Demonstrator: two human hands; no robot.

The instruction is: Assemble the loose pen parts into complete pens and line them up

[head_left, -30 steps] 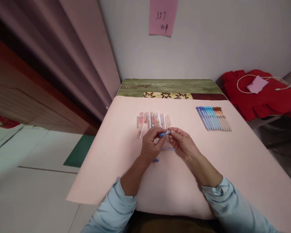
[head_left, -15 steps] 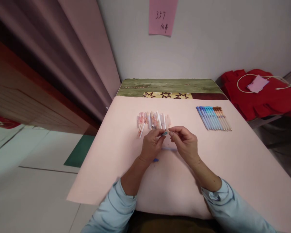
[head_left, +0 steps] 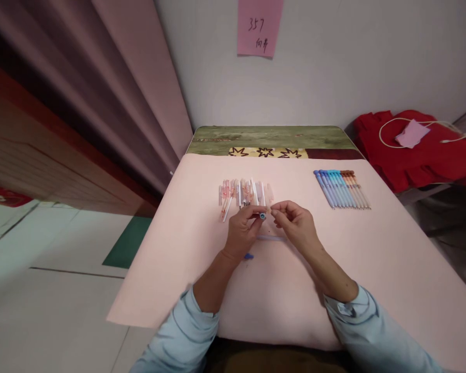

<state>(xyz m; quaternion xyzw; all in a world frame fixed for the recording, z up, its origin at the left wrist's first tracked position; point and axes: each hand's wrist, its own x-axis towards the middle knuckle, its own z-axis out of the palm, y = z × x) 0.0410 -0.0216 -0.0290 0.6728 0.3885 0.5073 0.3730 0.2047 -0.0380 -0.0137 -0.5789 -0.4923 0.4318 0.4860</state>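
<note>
My left hand (head_left: 241,230) is closed around a short blue pen part (head_left: 262,215), whose open end points at the camera. My right hand (head_left: 297,224) is pinched beside it, fingertips close to that end; whatever it pinches is too small to name. Below the hands a pale pen tube (head_left: 271,238) lies on the pink sheet (head_left: 202,269). A small blue piece (head_left: 249,256) lies by my left wrist. Just beyond the hands lies a cluster of loose pink and white pen parts (head_left: 244,194).
A neat row of several blue and brown assembled pens (head_left: 342,189) lies at the right rear of the sheet. Behind is a green patterned table strip (head_left: 272,139). A red cloth (head_left: 419,150) with a white cable and pink note sits at right. The floor drops off left.
The blue part was held between both hands; my right hand has let go of it and pulled slightly away, while my left hand has turned it end-on.
</note>
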